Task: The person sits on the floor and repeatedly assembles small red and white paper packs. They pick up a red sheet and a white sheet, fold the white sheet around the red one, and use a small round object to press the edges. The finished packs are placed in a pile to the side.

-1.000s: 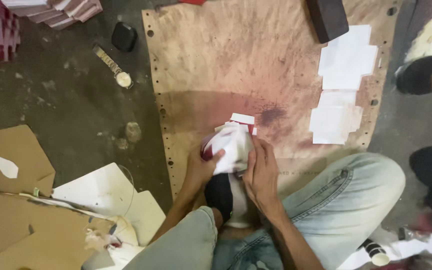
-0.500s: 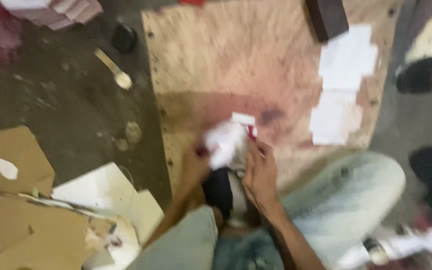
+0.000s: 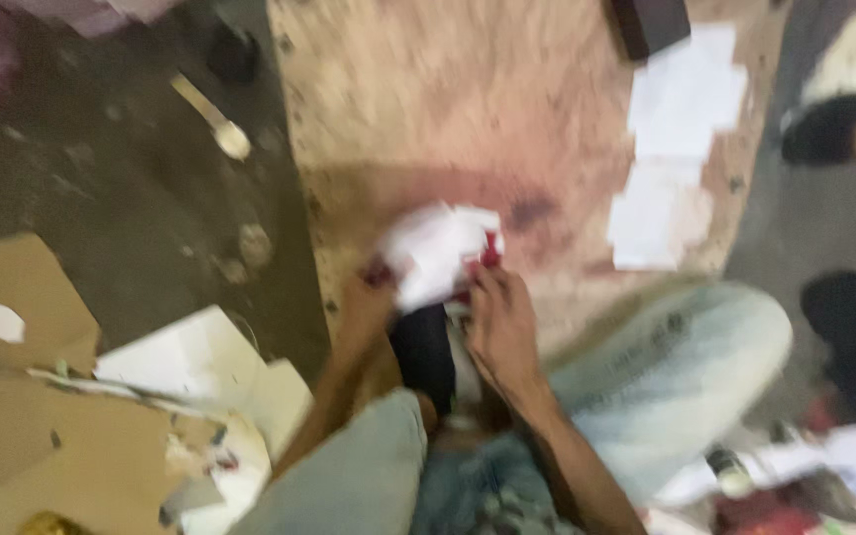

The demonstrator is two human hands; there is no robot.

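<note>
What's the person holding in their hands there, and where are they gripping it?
A white and red folded paper piece, held over the wooden board. The left hand grips its lower left edge, the right hand its lower right edge. Blur hides the finger placement.

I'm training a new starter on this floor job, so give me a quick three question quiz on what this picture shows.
1. True or false: both hands are on the white and red folded card piece.
2. Which lies nearest the white sheets at the board's far right? A) the dark block B) the brown cardboard C) the small brush
3. What surface does the work rest on?

Key
1. True: the left hand and the right hand both grip it, though the picture is blurred.
2. A.
3. A worn, red-stained wooden board on the floor.
</note>
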